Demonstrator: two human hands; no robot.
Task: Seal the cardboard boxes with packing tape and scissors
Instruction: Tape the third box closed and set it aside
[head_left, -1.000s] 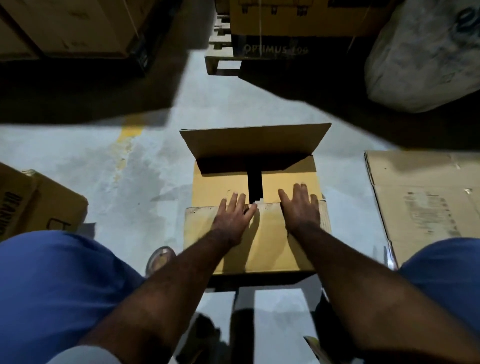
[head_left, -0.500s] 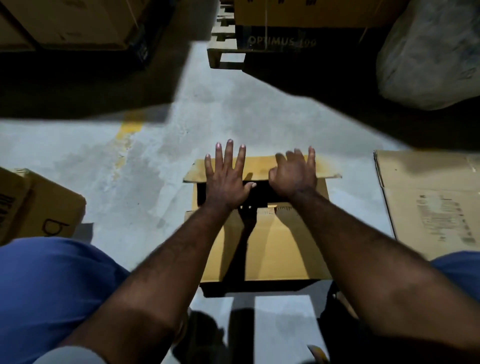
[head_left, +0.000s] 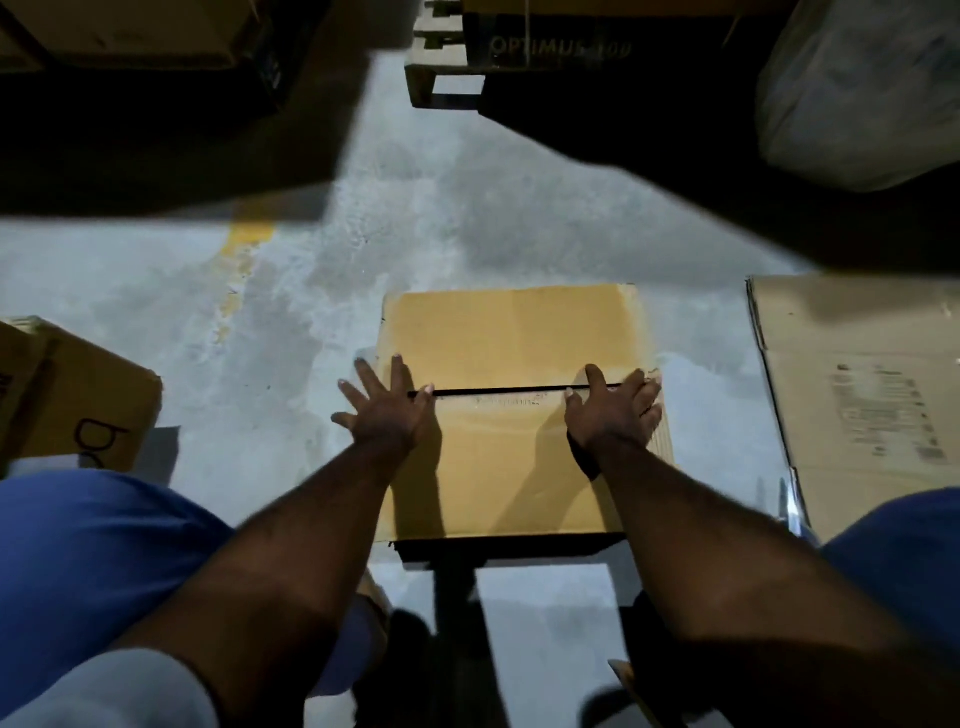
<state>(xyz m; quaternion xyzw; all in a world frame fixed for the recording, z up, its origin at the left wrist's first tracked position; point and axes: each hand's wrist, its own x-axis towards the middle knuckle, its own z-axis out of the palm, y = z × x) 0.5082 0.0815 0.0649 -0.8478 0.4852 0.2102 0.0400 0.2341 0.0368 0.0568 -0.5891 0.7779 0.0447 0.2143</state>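
The tan, square-topped cardboard box (head_left: 514, 338) is set on the grey concrete floor (head_left: 291, 364), directly ahead between the person's blue-clad knees (head_left: 93, 545), where it can be reached by both arms. Its two top flaps are folded shut and meet at a thin dark seam (head_left: 498, 391) that runs from left to right.

The left hand (head_left: 387, 415) is laid flat at the left end of that seam, its fingers (head_left: 397, 371) straight and fanned wide apart, the outer ones past the box's edge. The right hand (head_left: 613, 415) is laid at the right end, its fingers (head_left: 597, 382) straight and a little apart. Nothing is gripped by either hand.

The flaps are judged to be pressed down at both ends so that the seam is held narrow and level for taping (a springing flap would lift the tape). No tape or scissors can be seen, so sealing is judged not yet begun.

A flattened brown cardboard sheet (head_left: 857, 389) lies near on the right, and another tan box (head_left: 88, 405) well apart on the left.
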